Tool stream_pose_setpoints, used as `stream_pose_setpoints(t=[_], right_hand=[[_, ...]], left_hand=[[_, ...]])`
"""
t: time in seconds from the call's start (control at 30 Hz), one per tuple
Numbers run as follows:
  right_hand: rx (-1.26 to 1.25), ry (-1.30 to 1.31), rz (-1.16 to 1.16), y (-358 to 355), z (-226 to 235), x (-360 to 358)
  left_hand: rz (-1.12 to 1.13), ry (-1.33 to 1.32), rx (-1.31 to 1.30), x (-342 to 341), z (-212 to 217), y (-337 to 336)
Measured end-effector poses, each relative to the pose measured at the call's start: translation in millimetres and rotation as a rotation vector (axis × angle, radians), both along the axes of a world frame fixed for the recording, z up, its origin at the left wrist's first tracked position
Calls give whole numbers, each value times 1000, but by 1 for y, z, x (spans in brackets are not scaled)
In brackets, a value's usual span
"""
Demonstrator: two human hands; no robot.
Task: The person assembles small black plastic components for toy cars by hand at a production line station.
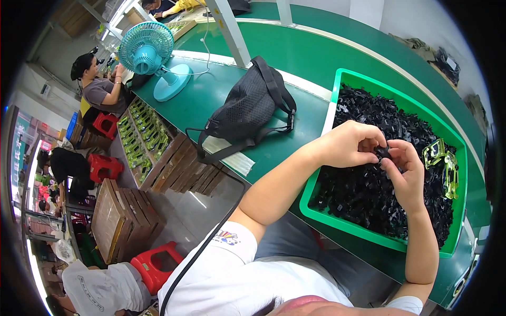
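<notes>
Above a green tray (337,221) heaped with small black plastic parts (363,195), my two hands meet. My left hand (354,143) pinches a small black plastic part (382,152) between thumb and fingers. From the other side, the thumb and curled fingers of my right hand (406,171) grip the same part. Its exact shape is mostly covered by my fingertips. Right of my right hand, translucent yellow-green plastic frames (449,168) lie on top of the black pieces, inside the tray's right side.
A black mesh bag (247,102) lies on the green bench (211,84) left of the tray, with a teal fan (147,50) beyond it. Crates of yellow-green parts (145,137) stack beside the bench. Red stools (155,263) and seated co-workers (100,87) are at the left.
</notes>
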State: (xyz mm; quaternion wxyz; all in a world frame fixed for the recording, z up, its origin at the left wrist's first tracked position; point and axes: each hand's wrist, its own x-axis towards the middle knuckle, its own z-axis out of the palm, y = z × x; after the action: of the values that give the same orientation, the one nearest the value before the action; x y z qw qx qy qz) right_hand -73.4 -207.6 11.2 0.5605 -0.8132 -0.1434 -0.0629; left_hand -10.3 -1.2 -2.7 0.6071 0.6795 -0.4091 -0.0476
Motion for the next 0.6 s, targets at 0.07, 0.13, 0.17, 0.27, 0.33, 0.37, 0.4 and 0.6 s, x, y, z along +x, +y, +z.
stream_pose_setpoints(t=[0.07,0.13,0.17,0.27,0.33,0.37,0.4,0.6], right_hand=[[15,16,4,1,1,1],[31,35,9,1,2,1],[17,16,1,1,3,2],[-34,-41,-21,-2,0,4],[-73,-78,-39,-4,-1,4],[-69,-68,-47,-5,0,3],[-66,-58,-56,-6,0,3],[-47,-18,-22,-3,1,2]], left_hand=[[22,-33,26,1,0,0],[37,-39,23,2,0,0],[53,-45,20,2,0,0],[84,21,-23,3,-3,0],[87,13,2,3,-1,-1],[89,4,26,2,0,-2],[84,5,25,2,0,-2],[89,4,61,4,-1,2]])
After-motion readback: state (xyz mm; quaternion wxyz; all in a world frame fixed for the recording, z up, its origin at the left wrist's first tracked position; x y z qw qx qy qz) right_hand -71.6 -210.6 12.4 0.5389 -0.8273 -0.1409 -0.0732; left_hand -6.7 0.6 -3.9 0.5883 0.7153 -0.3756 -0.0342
